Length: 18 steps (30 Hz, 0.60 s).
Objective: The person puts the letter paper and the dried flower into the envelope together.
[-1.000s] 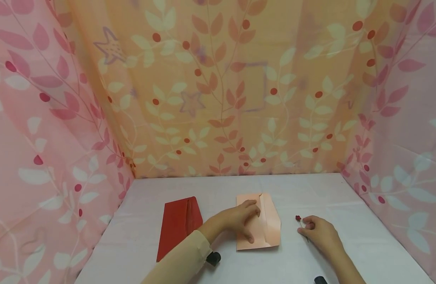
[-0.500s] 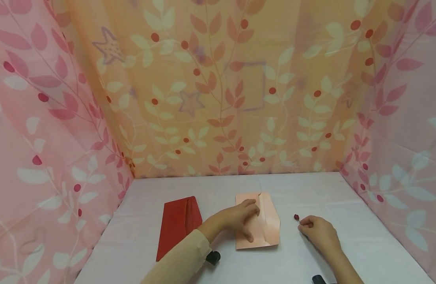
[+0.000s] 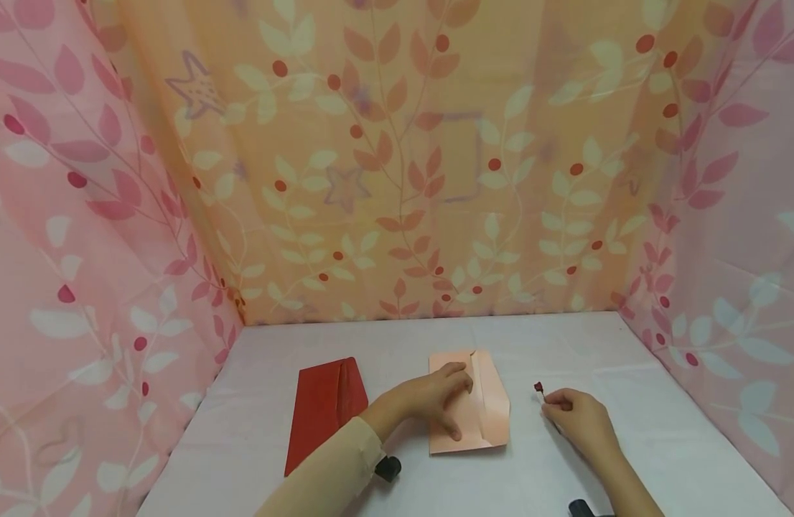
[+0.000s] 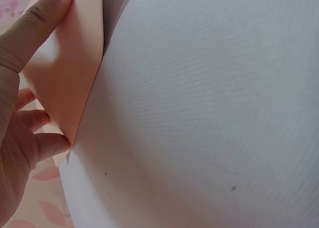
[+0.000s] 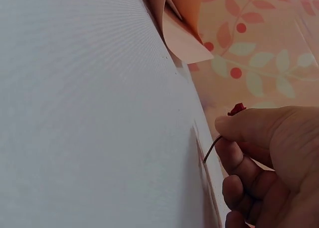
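Note:
A pale pink envelope [image 3: 495, 413] lies on the white table with its flap unfolded to the right. My left hand [image 3: 432, 398] rests on it with fingers spread; in the left wrist view the thumb presses its face [image 4: 75, 54] and other fingertips touch near its edge. To the right, my right hand [image 3: 584, 425] pinches a small dark red artificial rose [image 3: 538, 387] by its thin stem between thumb and index finger. In the right wrist view the rose head [image 5: 237, 109] shows above the thumb, and the stem's lower end [image 5: 211, 149] curves out below.
A red envelope [image 3: 316, 413] lies left of the pink one, partly behind the left forearm. Black pieces show at the left wrist [image 3: 388, 469] and right wrist [image 3: 581, 508]. Patterned curtains [image 3: 397, 165] stand behind and at both sides of the white table [image 3: 397, 337].
The right hand has gathered the stem closer between its fingertips and shifted slightly left. The rose head has moved a little up and left. The left hand and both envelopes have stayed put.

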{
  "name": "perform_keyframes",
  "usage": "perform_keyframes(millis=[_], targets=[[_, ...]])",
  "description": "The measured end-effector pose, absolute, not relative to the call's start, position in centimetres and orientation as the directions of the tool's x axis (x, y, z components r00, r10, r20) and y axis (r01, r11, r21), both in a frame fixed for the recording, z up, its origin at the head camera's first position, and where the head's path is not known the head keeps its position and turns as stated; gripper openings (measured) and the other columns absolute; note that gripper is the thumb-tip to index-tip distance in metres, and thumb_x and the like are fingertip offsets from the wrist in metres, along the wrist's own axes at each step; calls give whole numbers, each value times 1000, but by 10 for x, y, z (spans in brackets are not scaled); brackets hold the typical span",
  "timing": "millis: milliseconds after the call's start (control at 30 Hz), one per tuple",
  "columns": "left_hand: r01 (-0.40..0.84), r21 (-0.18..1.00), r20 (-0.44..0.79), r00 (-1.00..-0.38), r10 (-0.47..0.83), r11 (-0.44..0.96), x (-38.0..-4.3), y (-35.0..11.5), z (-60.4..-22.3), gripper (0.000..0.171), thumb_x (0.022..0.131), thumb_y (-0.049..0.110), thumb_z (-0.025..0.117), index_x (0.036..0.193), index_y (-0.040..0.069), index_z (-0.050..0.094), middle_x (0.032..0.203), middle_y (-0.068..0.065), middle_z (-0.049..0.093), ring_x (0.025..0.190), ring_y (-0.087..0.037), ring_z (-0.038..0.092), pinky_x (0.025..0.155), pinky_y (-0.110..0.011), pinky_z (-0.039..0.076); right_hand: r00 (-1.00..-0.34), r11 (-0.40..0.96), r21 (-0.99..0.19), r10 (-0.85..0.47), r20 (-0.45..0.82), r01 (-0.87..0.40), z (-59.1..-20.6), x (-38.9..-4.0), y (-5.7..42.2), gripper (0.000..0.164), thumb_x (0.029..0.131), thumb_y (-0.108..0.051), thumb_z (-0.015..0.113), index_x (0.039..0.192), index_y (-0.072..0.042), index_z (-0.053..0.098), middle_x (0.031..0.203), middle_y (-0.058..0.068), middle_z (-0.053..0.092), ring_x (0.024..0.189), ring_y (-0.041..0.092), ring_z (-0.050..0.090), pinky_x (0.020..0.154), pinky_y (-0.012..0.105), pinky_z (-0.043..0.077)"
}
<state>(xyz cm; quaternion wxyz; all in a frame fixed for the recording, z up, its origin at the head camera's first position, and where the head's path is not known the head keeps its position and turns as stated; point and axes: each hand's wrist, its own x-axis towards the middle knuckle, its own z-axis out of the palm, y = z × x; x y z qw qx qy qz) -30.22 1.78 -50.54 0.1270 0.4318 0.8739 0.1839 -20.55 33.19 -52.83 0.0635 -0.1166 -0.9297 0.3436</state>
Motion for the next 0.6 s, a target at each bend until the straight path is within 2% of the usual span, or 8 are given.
perform_keyframes(millis=[233, 600], targets=[[703, 430, -76, -597, 798, 567, -302, 18, -503, 74, 68, 56, 90, 124, 36, 46, 167, 0, 22, 146, -22, 40, 113, -40, 45, -966, 688, -709, 254, 35, 156, -523, -205, 330, 29, 92, -28, 77, 111, -7, 75, 97, 5, 74, 86, 19, 63, 65, 29, 49], [722, 426, -66, -576, 815, 545, -304, 19, -505, 75, 68, 54, 91, 124, 34, 45, 166, 0, 22, 147, -21, 39, 113, -36, 44, -966, 649, -753, 250, 72, 112, -523, -209, 329, 30, 93, -33, 77, 112, -10, 76, 99, 2, 75, 90, 14, 63, 71, 25, 50]])
